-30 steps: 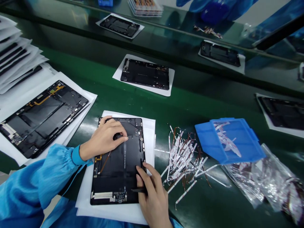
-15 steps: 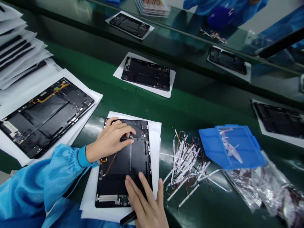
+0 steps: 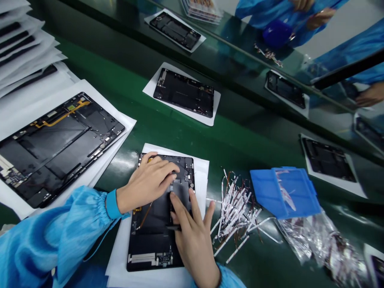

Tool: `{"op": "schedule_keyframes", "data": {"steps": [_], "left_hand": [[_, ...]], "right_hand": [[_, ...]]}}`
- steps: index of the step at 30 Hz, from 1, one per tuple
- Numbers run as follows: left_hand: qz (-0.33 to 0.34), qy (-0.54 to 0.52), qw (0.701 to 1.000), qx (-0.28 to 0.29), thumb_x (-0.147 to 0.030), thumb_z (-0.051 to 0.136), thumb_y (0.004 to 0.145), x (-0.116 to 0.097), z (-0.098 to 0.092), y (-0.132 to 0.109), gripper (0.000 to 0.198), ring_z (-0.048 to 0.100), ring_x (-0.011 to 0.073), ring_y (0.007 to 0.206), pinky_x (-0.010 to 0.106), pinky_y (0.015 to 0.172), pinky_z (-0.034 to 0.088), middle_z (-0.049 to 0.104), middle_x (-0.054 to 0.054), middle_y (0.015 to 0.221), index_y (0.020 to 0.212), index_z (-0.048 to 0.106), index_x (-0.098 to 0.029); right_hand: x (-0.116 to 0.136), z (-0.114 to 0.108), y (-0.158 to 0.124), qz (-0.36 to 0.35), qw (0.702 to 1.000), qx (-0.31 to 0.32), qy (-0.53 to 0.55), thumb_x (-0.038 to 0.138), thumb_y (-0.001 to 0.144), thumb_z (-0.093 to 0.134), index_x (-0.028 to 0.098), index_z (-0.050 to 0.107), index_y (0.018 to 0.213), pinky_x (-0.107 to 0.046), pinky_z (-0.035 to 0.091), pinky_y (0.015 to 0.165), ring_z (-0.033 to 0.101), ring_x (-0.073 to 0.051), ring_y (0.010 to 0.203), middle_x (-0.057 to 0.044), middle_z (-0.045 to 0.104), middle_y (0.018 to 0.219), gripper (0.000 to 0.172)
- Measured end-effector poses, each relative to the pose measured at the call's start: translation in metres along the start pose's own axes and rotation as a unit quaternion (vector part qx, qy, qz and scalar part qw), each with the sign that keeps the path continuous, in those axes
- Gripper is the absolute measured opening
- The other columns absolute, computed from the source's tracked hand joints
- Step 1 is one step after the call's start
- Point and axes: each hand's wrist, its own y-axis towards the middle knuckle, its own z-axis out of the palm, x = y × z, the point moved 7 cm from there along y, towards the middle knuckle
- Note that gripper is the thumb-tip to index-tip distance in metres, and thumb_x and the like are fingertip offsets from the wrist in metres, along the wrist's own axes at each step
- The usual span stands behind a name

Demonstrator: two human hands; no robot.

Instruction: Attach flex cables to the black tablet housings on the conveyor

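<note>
On tablet [image 3: 156, 252], left hand [image 3: 147, 188], right hand [image 3: 193, 236]

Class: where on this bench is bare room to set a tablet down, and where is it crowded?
Bare green belt lies between the far paper sheet and the sheet under the near tablet; a narrower strip borders the left tablet's paper. Crowded: right of the near tablet, with white strips, a blue tray and a plastic bag.

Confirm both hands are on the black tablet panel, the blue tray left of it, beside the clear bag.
Wrong: the head view shows the blue tray right of the black tablet panel. Left hand and right hand are on it, the clear bag beside the tray.
</note>
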Motion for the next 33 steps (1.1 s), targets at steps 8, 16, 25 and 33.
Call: {"op": "schedule_keyframes", "data": {"steps": [8,16,25,33], "left_hand": [[-0.005,-0.015,0.998,-0.061,-0.015,0.041,0.101,0.005,-0.010,0.002,0.023,0.060,0.0184,0.108,0.035,0.101,0.041,0.067,0.004,0.113,0.115,0.059,-0.019],[-0.043,0.076,0.994,-0.063,-0.024,0.047,0.098,0.035,-0.023,0.006,0.028,0.053,0.0330,0.116,0.049,0.098,0.042,0.060,0.014,0.122,0.121,0.060,-0.016],[-0.062,0.080,0.993,-0.069,-0.037,0.053,0.093,0.052,-0.029,0.025,0.022,0.058,0.0267,0.089,0.043,0.087,0.046,0.061,0.006,0.085,0.091,0.067,-0.020],[0.000,0.077,0.990,-0.115,-0.038,0.042,0.097,0.013,-0.061,0.021,0.023,0.058,0.0228,0.099,0.035,0.094,0.045,0.063,0.007,0.101,0.092,0.056,-0.021]], "right_hand": [[-0.007,0.006,0.028,0.027,1.000,0.006,0.010,0.003,0.095,0.037,0.019,0.049,0.140,-0.063,-0.003,0.121,0.030,-0.027,0.148,-0.002,0.064,0.136,0.049],[-0.006,-0.037,-0.036,0.046,0.991,-0.094,0.078,0.007,0.098,0.042,0.019,0.054,0.132,-0.045,0.039,0.112,0.056,-0.020,0.127,-0.007,0.067,0.127,0.038],[0.023,-0.002,-0.125,0.085,0.981,-0.176,0.009,0.001,0.095,0.039,0.017,0.063,0.119,-0.046,0.032,0.118,0.048,-0.021,0.137,-0.010,0.064,0.134,0.038],[0.017,-0.009,-0.125,0.099,0.959,-0.265,0.018,0.005,0.096,0.042,0.016,0.066,0.113,-0.041,0.054,0.102,0.063,-0.022,0.121,-0.013,0.070,0.124,0.032]]}}
